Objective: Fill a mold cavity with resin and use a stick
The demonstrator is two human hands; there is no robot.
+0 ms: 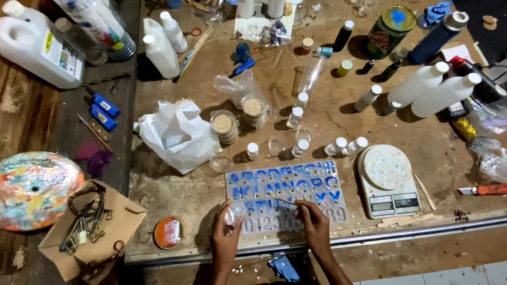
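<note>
The right hand (315, 224) pinches a thin stick (283, 200) whose tip reaches over the lower rows of a clear silicone letter-and-number mould (285, 198), while the left hand (226, 237) closes its fingers around a small clear plastic cup (234, 212) held at the mould's lower left corner (several letter cavities are filled blue). Just right of the mould sits a small digital scale (390, 182), and a crumpled white plastic bag (177, 134) lies beyond on the stained brown worktable (185, 195), among small white-capped vials (301, 149).

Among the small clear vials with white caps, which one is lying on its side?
The small vial left of the scale; its neighbours stand upright, showing round white caps.
</note>
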